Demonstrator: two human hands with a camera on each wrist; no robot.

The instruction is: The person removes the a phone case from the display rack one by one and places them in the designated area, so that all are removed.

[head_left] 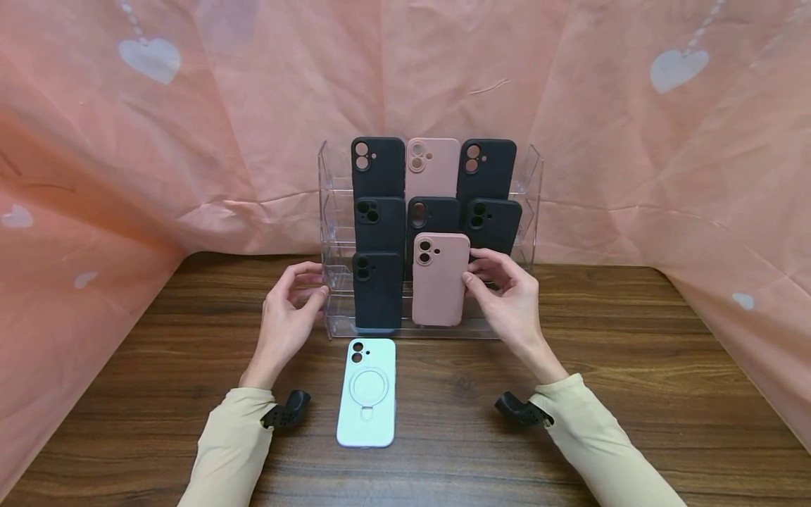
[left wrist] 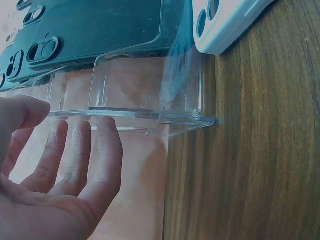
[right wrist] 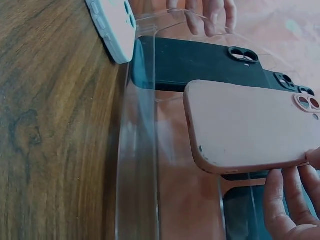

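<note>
My right hand [head_left: 510,299] pinches the right edge of a pink phone case [head_left: 440,285], thumb in front and fingers behind. This case stands upright before the bottom tier of a clear acrylic rack [head_left: 456,332]; in the right wrist view its lower end overlaps the tier. My left hand [head_left: 291,310] is at the rack's left side panel, fingertips right at its outer face in the left wrist view [left wrist: 70,175]. Beside the pink case, a black phone case [head_left: 378,296] stands in the bottom tier. A white phone case [head_left: 367,429] with a ring lies on the table in front.
Upper tiers hold more cases: a pink one [head_left: 437,176] between two black ones on top, dark ones [head_left: 380,229] in the middle. Pink cloth [head_left: 266,105] hangs behind and at both sides of the wooden table [head_left: 633,338].
</note>
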